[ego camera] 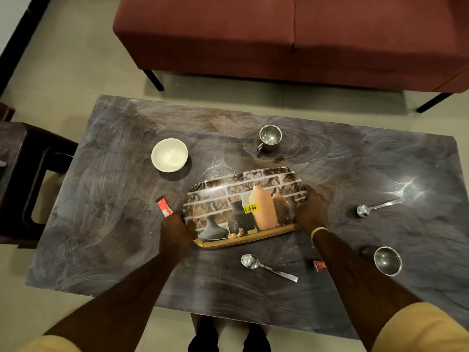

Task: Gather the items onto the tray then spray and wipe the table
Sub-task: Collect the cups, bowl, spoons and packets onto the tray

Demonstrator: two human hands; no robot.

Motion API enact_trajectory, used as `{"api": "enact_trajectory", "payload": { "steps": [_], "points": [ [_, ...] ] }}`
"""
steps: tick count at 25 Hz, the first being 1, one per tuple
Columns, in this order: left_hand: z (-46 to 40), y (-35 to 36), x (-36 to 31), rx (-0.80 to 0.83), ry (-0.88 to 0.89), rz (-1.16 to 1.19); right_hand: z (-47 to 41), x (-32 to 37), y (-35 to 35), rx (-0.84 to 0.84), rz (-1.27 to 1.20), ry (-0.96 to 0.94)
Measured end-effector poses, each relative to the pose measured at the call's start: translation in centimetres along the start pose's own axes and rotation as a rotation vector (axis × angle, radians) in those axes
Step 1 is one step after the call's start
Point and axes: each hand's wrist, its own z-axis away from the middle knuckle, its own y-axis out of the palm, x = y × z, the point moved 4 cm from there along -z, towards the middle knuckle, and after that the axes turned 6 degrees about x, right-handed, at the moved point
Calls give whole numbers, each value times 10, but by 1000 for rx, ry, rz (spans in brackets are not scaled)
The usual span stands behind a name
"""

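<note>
Tray point(243, 199) mid-table point(101, 250), gripped at both short ends: left hand point(177, 231) clamped on left edge, right hand point(311, 209) clamped on right edge. Tilted a bit, far edge higher; can't tell if near edge touches table. Printed with pots and brick wall, yellow price sticker point(250, 208) on it. Nothing loaded on it yet.

Items scattered around, all on table:
- white bowl point(169, 155) far left of tray, apart from it
- steel mug point(270, 138) beyond tray's far edge, upright, handle toward left
- red sachet point(164, 207) just beside left hand, near tray's left end
- spoon point(267, 267) near side of tray, bowl end left, handle pointing right
- second spoon point(378, 207) well right of tray, bowl end left
- steel bowl point(387, 260) near-right, just past right forearm
- second red sachet point(320, 264) partly hidden behind right forearm

Yellow band point(319, 231) on right wrist. Red sofa point(291, 36) behind table, dark stool point(33, 179) at left end.
</note>
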Motion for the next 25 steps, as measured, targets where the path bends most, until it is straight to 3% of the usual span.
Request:
{"api": "enact_trajectory", "payload": {
  "steps": [5,13,25],
  "points": [
    [-26,0,-11,66,77,-63,34,-30,2,-83,-177,103],
    [-20,15,-16,69,108,-86,62,-46,4,-173,-165,114],
    [-16,15,-18,81,109,-43,64,-50,7,-123,-152,177]
  ]
}}
